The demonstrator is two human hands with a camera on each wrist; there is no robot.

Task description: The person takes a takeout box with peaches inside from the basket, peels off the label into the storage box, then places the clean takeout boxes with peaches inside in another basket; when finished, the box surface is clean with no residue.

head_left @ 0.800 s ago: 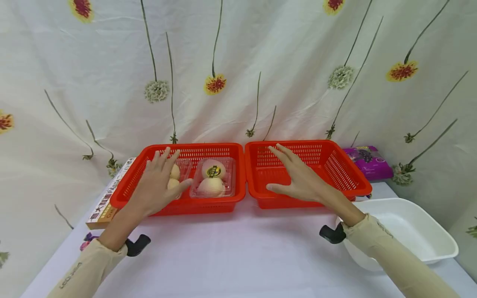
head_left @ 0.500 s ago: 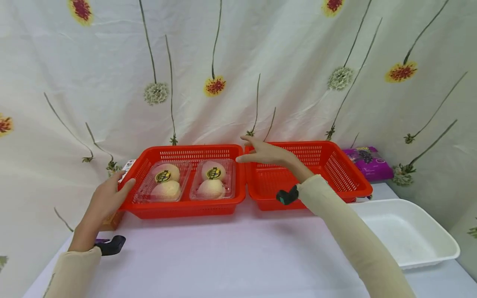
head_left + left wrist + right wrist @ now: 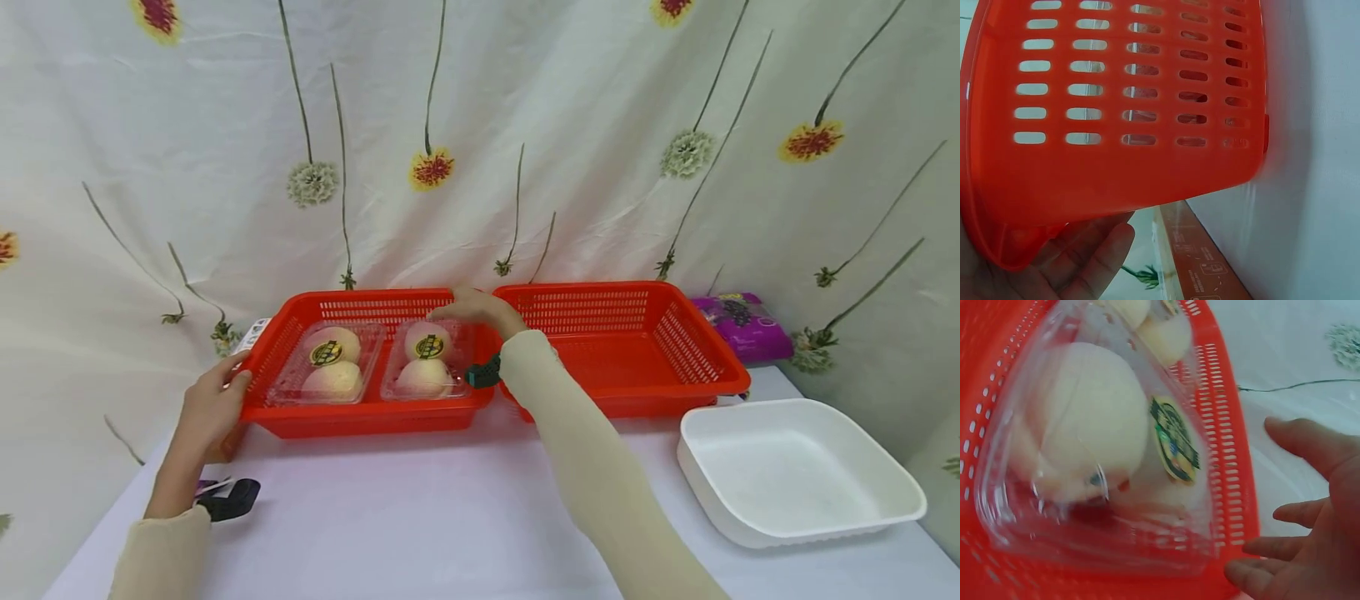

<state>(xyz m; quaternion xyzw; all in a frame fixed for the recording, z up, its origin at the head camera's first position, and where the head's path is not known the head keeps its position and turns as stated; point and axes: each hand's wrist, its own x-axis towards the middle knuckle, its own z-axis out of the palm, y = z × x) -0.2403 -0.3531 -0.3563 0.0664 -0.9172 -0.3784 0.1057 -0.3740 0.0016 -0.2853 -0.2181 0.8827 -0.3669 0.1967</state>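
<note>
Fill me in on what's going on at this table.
A person's left hand grips the left end of a slotted red basket, while the right hand is open by its far right corner. Two clear clamshells of peach-like fruit sit inside, side by side. A second red basket stands to the right, with a white tub by its near right corner.
</note>
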